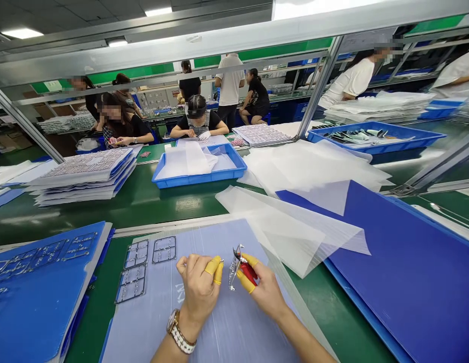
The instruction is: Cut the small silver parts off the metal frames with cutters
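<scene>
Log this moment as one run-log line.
left hand: yellow finger cots, beside metal frame | right hand: red-handled cutters at frame | below: pale plastic sheet

Bright stamped metal fret (231,275), apparently plated though small in view, beside the smooth red plastic handle of side cutters (249,273) and matt yellow rubber finger cots (213,269). Nearby lie translucent, faintly glossy film (290,232), a matt blue corrugated plastic board (400,272) and a glossy green counter (332,307).
</scene>
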Demonstrator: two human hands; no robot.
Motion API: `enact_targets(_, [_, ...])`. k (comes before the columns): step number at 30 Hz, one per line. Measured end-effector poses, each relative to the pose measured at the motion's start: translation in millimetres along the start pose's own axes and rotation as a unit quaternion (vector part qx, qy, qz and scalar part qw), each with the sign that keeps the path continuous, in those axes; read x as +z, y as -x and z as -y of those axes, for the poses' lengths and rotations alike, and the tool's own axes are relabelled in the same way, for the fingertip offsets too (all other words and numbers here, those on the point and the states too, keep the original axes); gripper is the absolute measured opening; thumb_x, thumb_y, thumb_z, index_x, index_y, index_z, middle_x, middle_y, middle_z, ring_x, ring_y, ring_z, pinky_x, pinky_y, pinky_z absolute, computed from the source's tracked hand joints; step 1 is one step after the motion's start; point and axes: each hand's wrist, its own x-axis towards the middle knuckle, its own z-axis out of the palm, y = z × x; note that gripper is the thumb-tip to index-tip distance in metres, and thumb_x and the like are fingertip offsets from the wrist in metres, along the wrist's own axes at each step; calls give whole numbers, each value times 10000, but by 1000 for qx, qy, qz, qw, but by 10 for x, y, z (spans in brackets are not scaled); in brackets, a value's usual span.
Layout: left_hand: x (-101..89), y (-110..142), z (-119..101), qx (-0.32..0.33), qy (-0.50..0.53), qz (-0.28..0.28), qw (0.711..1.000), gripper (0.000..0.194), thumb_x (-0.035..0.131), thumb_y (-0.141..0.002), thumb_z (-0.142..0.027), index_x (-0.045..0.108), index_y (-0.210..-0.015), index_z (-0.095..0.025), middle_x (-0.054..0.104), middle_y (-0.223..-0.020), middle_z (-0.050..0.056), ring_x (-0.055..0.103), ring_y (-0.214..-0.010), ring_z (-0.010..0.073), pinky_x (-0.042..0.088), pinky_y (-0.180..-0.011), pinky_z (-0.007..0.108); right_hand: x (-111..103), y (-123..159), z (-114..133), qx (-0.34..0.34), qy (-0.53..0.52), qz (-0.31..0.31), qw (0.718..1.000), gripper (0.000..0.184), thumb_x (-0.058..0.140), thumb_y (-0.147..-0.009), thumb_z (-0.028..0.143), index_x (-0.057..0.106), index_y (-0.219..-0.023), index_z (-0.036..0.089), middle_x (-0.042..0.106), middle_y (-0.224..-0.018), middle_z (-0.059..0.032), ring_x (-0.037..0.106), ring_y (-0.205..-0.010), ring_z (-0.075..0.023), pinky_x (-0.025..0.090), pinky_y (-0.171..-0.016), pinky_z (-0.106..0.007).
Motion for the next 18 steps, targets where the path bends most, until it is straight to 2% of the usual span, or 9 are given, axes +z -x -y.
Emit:
enact_targets(3, [1, 2, 5, 13, -7, 22, 1000, 148, 565, -856, -168, 666, -925, -250, 696, -762, 13, 544, -730, 179, 244, -800, 410, 16, 0, -74, 59, -48, 15, 997, 370, 570, -824, 408, 596, -1132, 204, 693, -889, -47, 642, -736, -194, 542, -673, -317])
enact_targets(6, [17, 15, 20, 6, 19, 42, 999, 161, 554, -867, -174, 668, -949, -251, 703, -785, 24, 542, -746, 184, 251, -795, 412, 42, 6, -133, 83, -79, 26, 993, 431, 566, -822, 469, 580, -1156, 199, 685, -917, -60, 641, -798, -208, 538, -739, -345])
enact_targets(10, [79, 45, 86, -81, 137, 59, 985, 151, 557, -868, -229, 690, -933, -262, 692, -796, 24, 567, -761, 180, 322, -803, 389, 57, 6, -150, 92, -93, 37, 991, 464, 577, -809, 499, 578, -1159, 194, 678, -994, -77, 637, -869, -220, 523, -807, -368])
enact_targets(12, [117, 60, 142, -163, 232, 66, 957, 133, 582, -849, -280, 708, -880, -252, 680, -780, 24, 574, -749, 176, 373, -787, 365, 54, 1, -142, 89, -101, 37, 990, 464, 582, -803, 494, 582, -1153, 190, 681, -991, -79, 638, -876, -227, 522, -809, -373])
enact_targets(15, [161, 80, 227, -291, 367, 79, 880, 182, 627, -802, -368, 723, -795, -213, 660, -755, 31, 570, -724, 170, 435, -719, 320, 45, -11, -128, 89, -106, 39, 990, 455, 587, -795, 477, 590, -1147, 189, 688, -957, -75, 644, -859, -236, 531, -786, -380])
enact_targets(16, [170, 86, 251, -318, 391, 82, 860, 208, 635, -791, -388, 723, -779, -200, 657, -754, 34, 573, -723, 168, 448, -700, 307, 43, -15, -124, 90, -107, 42, 989, 449, 587, -796, 471, 591, -1147, 191, 689, -964, -76, 645, -859, -238, 532, -783, -383])
enact_targets(18, [180, 100, 284, -344, 409, 86, 841, 242, 635, -787, -406, 723, -781, -181, 663, -767, 40, 587, -734, 167, 470, -693, 295, 45, -23, -117, 95, -109, 48, 988, 439, 586, -799, 458, 590, -1150, 194, 688, -1001, -80, 647, -868, -241, 529, -793, -389])
